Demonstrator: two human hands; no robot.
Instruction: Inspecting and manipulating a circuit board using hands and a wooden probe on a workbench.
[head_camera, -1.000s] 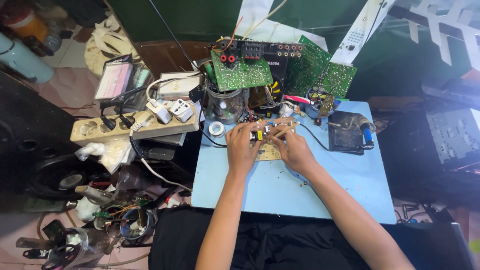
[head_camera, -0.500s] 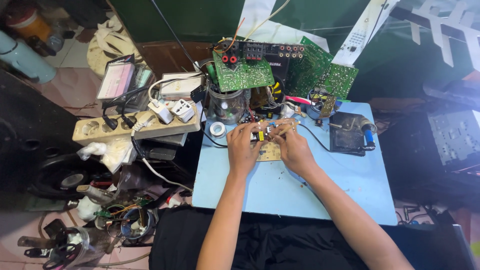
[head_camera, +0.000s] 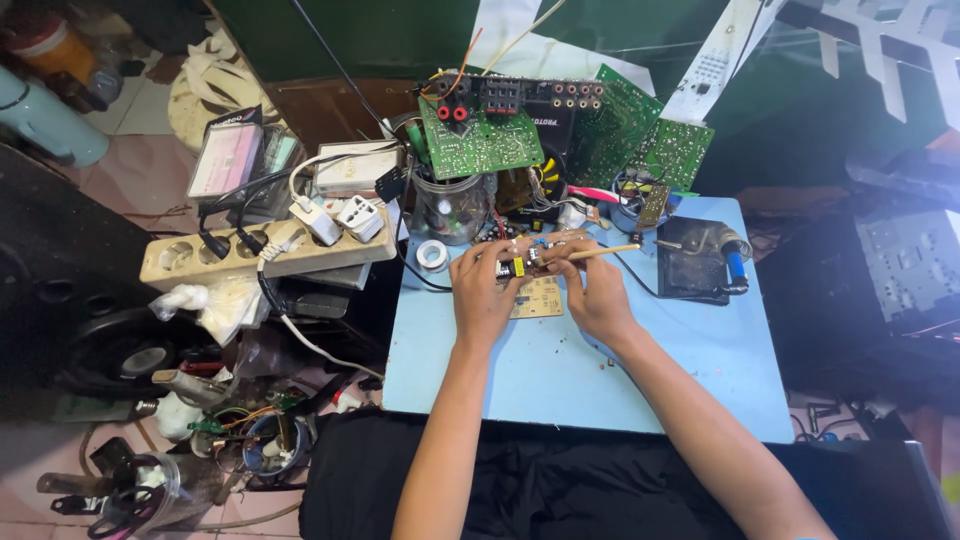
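Left hand (head_camera: 483, 287) pinched a small tan circuit board (head_camera: 535, 290) on the light-blue tabletop (head_camera: 640, 370); right hand (head_camera: 595, 290) gripped a thin pale wooden stick (head_camera: 605, 252) over it.

Both arms are bare from the hands up to where they leave the picture's lower edge — no sleeves, gloves, watch or bands show. The left hand (head_camera: 483, 290) and right hand (head_camera: 598, 292) carry no rings that can be made out. Below the arms lies black cloth (head_camera: 560, 480) — the lap.
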